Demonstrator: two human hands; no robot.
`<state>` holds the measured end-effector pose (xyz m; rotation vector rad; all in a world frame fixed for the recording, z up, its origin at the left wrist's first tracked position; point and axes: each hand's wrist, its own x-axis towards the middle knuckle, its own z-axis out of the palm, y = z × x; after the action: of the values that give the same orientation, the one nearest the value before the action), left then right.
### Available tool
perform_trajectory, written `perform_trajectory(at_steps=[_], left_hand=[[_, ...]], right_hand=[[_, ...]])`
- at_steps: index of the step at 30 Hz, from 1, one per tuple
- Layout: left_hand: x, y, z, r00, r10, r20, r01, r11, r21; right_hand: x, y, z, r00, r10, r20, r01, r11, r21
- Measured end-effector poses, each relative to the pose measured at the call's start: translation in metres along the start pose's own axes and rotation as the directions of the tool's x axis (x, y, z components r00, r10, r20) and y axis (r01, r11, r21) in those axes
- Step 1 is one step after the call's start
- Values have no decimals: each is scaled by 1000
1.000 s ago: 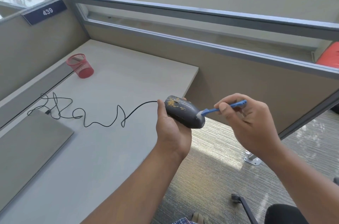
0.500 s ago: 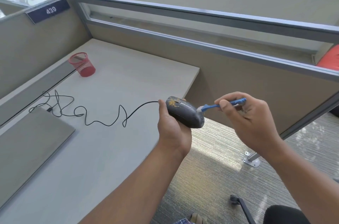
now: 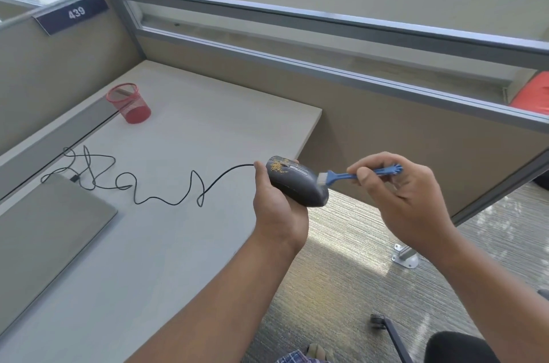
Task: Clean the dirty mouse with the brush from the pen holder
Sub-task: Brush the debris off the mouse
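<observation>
My left hand [image 3: 277,211] grips a dark wired mouse [image 3: 297,182] from below, holding it in the air past the desk's right edge. Yellow-brown crumbs cover the mouse's front end. Its black cable [image 3: 166,196] runs left in loops across the desk. My right hand [image 3: 398,199] pinches a small blue brush [image 3: 356,175] by its handle. The white bristles touch the rear of the mouse. A red mesh pen holder [image 3: 129,104] stands far back on the desk, near the left partition.
A closed grey laptop [image 3: 44,237] lies at the desk's left, with the cable plugged in at its far corner. Beige partitions enclose the desk [image 3: 184,130] behind and left. Carpet, a partition foot [image 3: 404,257] and a chair caster [image 3: 378,319] lie below right.
The brush has shifted slightly up along the rear of the mouse, its bristles still touching it. Both hands stay in nearly the same place.
</observation>
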<state>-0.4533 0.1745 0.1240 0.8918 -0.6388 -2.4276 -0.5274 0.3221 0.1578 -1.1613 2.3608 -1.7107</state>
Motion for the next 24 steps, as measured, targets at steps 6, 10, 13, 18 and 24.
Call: perform_trajectory(at_steps=[6, 10, 13, 18, 24], left_hand=[[1, -4, 7, 998, -42, 47, 43, 999, -18], [2, 0, 9, 1000, -6, -1, 6, 1000, -21], [3, 1, 7, 1000, 17, -17, -17, 1000, -9], [-1, -3, 8, 999, -30, 28, 30, 999, -17], [-1, 2, 6, 999, 22, -32, -22, 1000, -2]], right_hand=[[6, -14, 27, 982, -146, 117, 152, 987, -43], [-6, -3, 8, 965, -214, 153, 245, 943, -226], [-11, -2, -4, 967, -241, 81, 254, 927, -275], [-3, -15, 16, 955, -275, 106, 291, 938, -189], [-16, -4, 3, 975, -214, 57, 222, 941, -256]])
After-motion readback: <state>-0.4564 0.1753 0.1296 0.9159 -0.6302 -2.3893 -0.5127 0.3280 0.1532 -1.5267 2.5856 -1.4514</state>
